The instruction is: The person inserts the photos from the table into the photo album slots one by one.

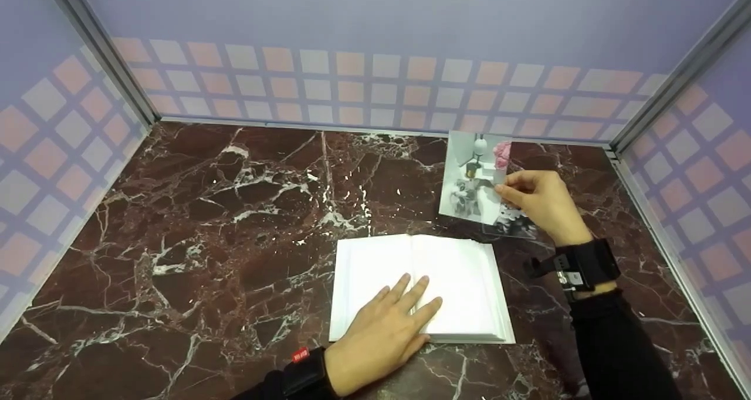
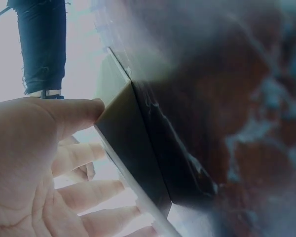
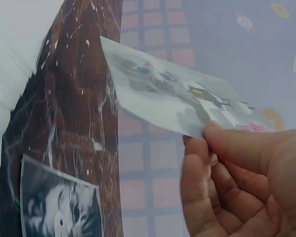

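Observation:
An open book with blank white pages (image 1: 452,288) lies on the dark marbled table. My left hand (image 1: 384,332) rests on it with fingers spread, across the left page and the middle fold. My right hand (image 1: 543,203) pinches the right edge of a photo card (image 1: 466,183) between thumb and fingers. A pale cat, a lamp and a pink flower show on that card; in the right wrist view the card (image 3: 163,91) is lifted above the table. Beneath the hand lies a second card, a black-and-white cat photo (image 3: 64,207), partly hidden in the head view.
The marbled table (image 1: 234,259) stretches left of the book. Lilac panels with pink and white checks enclose it at the back (image 1: 352,24), left (image 1: 53,124) and right (image 1: 704,212), with metal posts at the corners.

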